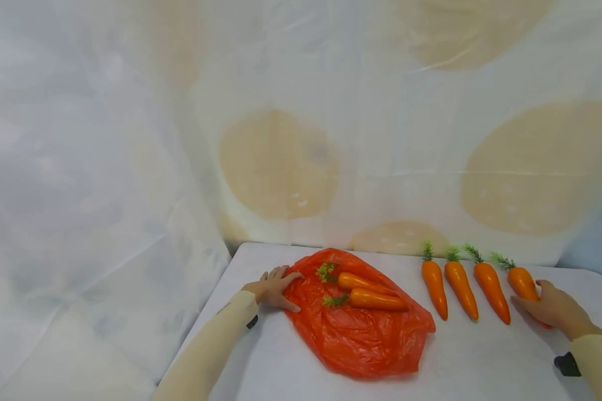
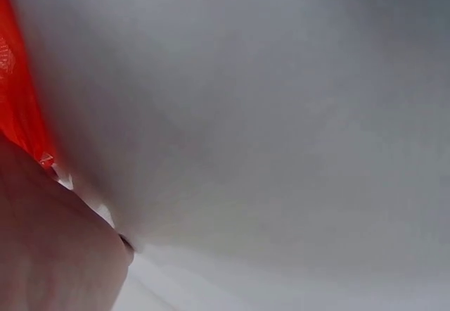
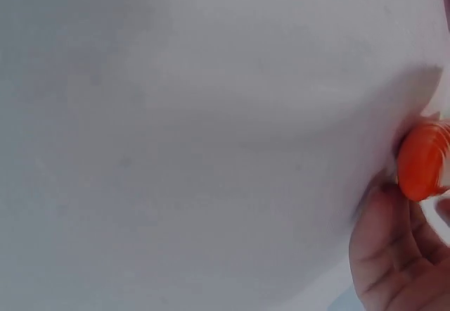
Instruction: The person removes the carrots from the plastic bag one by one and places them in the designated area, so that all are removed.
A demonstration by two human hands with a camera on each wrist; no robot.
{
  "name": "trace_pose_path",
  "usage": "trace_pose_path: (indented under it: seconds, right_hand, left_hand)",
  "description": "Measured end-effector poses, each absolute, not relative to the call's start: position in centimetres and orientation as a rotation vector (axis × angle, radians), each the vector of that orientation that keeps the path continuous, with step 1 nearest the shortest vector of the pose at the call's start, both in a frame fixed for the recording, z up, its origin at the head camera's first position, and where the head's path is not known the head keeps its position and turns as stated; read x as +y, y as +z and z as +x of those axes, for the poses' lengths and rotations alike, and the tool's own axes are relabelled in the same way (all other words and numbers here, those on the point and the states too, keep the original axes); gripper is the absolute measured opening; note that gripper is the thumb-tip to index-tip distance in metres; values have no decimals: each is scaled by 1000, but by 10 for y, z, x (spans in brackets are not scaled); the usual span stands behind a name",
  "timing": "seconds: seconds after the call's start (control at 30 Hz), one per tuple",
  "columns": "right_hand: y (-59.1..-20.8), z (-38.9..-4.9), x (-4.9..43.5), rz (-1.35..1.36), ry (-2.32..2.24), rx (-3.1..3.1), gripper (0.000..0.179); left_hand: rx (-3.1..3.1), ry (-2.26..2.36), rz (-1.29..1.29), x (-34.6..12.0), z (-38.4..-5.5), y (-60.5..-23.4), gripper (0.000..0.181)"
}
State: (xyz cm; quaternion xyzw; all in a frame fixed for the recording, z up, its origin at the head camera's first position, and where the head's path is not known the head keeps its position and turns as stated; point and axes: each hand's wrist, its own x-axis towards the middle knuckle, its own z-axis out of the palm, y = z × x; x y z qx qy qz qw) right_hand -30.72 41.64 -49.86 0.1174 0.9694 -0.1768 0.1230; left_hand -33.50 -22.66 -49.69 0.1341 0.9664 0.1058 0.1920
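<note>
A crumpled red plastic bag (image 1: 361, 345) lies flat on the white table, with two orange carrots (image 1: 378, 299) on it, their green tops pointing left. My left hand (image 1: 273, 288) rests at the bag's left edge, fingers spread; the left wrist view shows only the back of that hand beside the red plastic. At the right end of a row of carrots, my right hand (image 1: 559, 306) holds the last carrot (image 1: 522, 283) between thumb and fingers, its lower part mostly hidden by the hand. In the right wrist view the fingers are against the carrot's orange end (image 3: 422, 162).
Three more carrots (image 1: 461, 289) lie side by side between the bag and my right hand, green tops toward the back. A pale curtain (image 1: 401, 133) with tan spots hangs right behind the table's far edge (image 1: 306, 245), and white sheeting (image 1: 105, 223) hangs on the left.
</note>
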Motion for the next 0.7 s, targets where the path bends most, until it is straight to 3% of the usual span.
trace_pose_path:
  seconds: [0.13,0.43,0.7]
  right_hand:
    - [-501,-304,417,432,-485,2917,126]
    - [-490,-289,420,380,-133,3250,119]
    - [-482,-274,435,377,-42,3306,124]
  left_hand:
    - [2709,299,372,-225,-336,-496,94]
    - [2705,295,378,-225,-335,-494,93]
    - [2701,301,391,-226,-335,-493,92]
